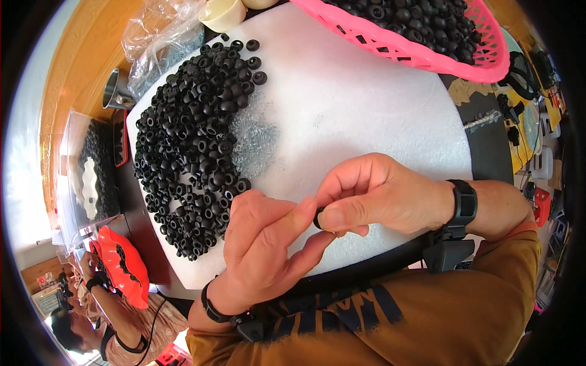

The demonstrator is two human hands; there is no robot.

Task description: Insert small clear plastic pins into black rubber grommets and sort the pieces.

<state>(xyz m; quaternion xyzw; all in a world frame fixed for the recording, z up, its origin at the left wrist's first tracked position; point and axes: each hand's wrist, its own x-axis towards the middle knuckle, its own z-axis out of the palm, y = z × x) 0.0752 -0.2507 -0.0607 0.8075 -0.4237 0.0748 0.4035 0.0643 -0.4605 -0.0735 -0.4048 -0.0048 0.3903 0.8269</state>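
Note:
A small black rounded piece (pixel 317 218) is pinched between my two hands over the near edge of the white foam sheet (pixel 378 128). My right hand (pixel 381 198) holds it between thumb and fingers. My left hand (pixel 265 235) closes on it from the other side; its fingertips meet those of the right, and most of the piece is hidden. Left of my hands spreads a large heap of black, hollow, dome-shaped caps (pixel 189 128). Against the heap's right side lies a patch of tiny clear pieces (pixel 256 140), too small to make out singly.
At the far right a pink lattice basket (pixel 390 52) holds more black caps. A cream bowl (pixel 223 15), clear plastic bags (pixel 159 46) and a metal cup (pixel 116 91) stand at the far left. A red scalloped tray (pixel 125 268) is by a co-worker (pixel 116 323) on the left.

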